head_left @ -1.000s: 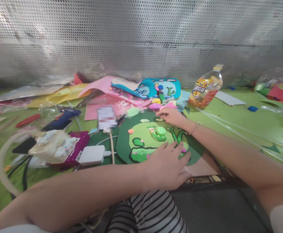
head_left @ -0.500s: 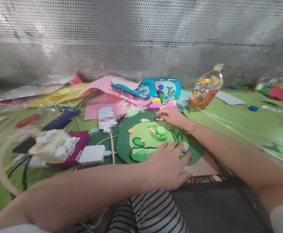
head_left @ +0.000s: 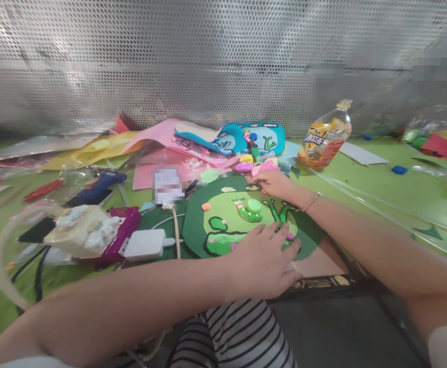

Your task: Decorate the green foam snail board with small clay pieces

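A dark green picture board [head_left: 196,225] with a lighter green middle lies before me. On it sit a green clay snail [head_left: 251,209], a green clay strip [head_left: 223,244] with a dark outline and small clay balls. My left hand [head_left: 267,260] rests palm down over the board's near right part, fingers spread. At the far edge, my right hand [head_left: 275,185] is closed with its fingertips together, beside a pale clay cloud [head_left: 252,188]. Whatever those fingers hold is hidden. Just beyond them is a lump of pink clay [head_left: 266,167] in plastic wrap.
Blue pictures [head_left: 273,145] and pink sheets [head_left: 146,171] lie behind the board. A yellow-labelled bottle [head_left: 325,140] stands at back right. To the left are a white charger [head_left: 144,244], a blue glue gun [head_left: 102,185] and a tissue pack [head_left: 85,230]. A perforated metal wall [head_left: 208,61] closes the back.
My right hand has shifted very slightly to the right along the board's far edge. A small pink ball now shows under it. My left hand stays in place.
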`<state>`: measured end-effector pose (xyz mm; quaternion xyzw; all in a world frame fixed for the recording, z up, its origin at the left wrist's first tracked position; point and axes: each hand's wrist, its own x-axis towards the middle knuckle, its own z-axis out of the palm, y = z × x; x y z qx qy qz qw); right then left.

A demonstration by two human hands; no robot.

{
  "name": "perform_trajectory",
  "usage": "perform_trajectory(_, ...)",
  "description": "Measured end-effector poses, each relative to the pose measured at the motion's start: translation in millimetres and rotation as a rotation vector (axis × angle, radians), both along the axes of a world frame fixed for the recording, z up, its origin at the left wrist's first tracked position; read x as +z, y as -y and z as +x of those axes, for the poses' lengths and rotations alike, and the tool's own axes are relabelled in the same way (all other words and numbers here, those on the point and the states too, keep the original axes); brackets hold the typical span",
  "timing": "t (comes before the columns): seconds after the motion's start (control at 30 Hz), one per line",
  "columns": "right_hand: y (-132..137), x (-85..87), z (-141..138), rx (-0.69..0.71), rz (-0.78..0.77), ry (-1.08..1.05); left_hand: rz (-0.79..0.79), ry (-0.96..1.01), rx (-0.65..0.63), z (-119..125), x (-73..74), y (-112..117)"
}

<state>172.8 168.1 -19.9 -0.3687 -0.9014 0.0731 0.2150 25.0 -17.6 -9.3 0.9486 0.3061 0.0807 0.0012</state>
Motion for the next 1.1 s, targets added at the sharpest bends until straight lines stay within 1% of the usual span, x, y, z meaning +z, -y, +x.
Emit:
perform_trajectory(0.17, 4, 5.1, 1, -0.019, -0.002, 0.042, 0.001, 0.007, -0.004, 0, 0.2, 0)
perform_trajectory(0.37, 13, 14.1, 1, -0.054, -0.049, 0.108, -0.027, -0.012, 0.002, 1, 2.4, -1)
perform_trajectory(0.57, 26, 27.5, -3, -0.086, -0.005, 0.279, -0.037, -0.003, 0.0, 1, 2.2, -1)
perform_trajectory(0.67, 30, 31.2, -4, -0.089, 0.001, 0.353, -0.036, -0.006, 0.004, 0, 1.9, -1)
perform_trajectory(0.83, 26, 26.0, -2, -0.103, 0.07, 0.326, -0.036, -0.025, 0.005, 0, 3.4, 0)
perform_trajectory(1.0, 19, 18.7, 1, 0.021, 0.126, 0.288, -0.023, -0.009, 0.009, 0, 1.9, 0)
perform_trajectory(1.1, 20, 17.0, 0, 0.054, 0.127, 0.297, -0.026, -0.01, 0.008, 0, 1.7, 0)
